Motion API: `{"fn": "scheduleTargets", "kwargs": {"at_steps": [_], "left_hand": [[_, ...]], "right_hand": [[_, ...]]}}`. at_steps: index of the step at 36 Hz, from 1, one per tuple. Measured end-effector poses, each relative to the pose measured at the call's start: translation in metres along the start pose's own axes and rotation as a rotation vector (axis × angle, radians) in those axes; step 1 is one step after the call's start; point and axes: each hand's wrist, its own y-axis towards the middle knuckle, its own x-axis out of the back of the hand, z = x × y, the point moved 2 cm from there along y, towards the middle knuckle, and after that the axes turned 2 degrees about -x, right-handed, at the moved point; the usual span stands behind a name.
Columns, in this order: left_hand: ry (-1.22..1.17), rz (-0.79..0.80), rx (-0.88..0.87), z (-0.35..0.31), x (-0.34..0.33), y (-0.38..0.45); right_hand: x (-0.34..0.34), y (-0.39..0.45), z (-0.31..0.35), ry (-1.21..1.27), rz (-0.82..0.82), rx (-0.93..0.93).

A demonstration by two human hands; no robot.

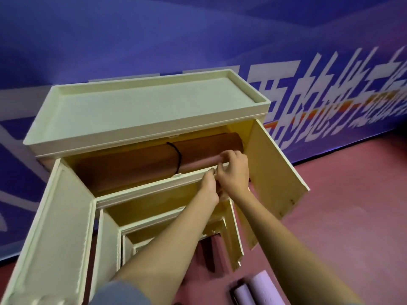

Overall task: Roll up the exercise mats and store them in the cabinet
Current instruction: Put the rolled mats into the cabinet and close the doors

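A cream cabinet [141, 119] stands against the wall with both doors swung open. On its top shelf lies a brown rolled mat [132, 164] tied with a black cord [176, 155]. My right hand [234, 172] is at the roll's right end, fingers curled over its lighter front side. Just below it, my left hand [209, 188] reaches up to the shelf's front rail [154, 187]; its fingers are partly hidden behind the rail and my right hand. Two pale lilac rolled mats [257, 289] lie on the floor at the bottom right.
The left door [50, 227] and the right door [275, 172] stick out toward me on either side of my arms. Lower shelves [154, 219] show beneath the top one. The floor [341, 216] is reddish. A purple wall banner [198, 40] runs behind the cabinet.
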Motion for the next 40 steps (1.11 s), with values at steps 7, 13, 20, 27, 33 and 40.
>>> {"fn": "scheduleTargets", "kwargs": {"at_steps": [7, 13, 20, 27, 33, 40], "left_hand": [[0.092, 0.040, -0.104, 0.031, -0.032, -0.055], [0.087, 0.043, -0.178, 0.074, -0.045, -0.103], [0.056, 0.015, -0.277, 0.107, -0.021, -0.130], [-0.228, -0.520, -0.356, 0.136, 0.119, -0.141], [-0.528, -1.145, -0.740, 0.125, 0.257, -0.186], [0.023, -0.928, -0.880, 0.064, 0.311, -0.202]], "right_hand": [[0.122, -0.010, -0.019, -0.154, -0.372, 0.059], [0.140, -0.051, -0.063, -0.159, 0.115, -0.357], [0.113, -0.103, -0.045, 0.271, 0.046, -0.296], [0.085, -0.110, -0.034, 0.292, 0.107, -0.272], [0.067, -0.106, -0.030, 0.243, 0.158, -0.266], [0.049, -0.109, -0.026, 0.288, 0.194, -0.328]]}}
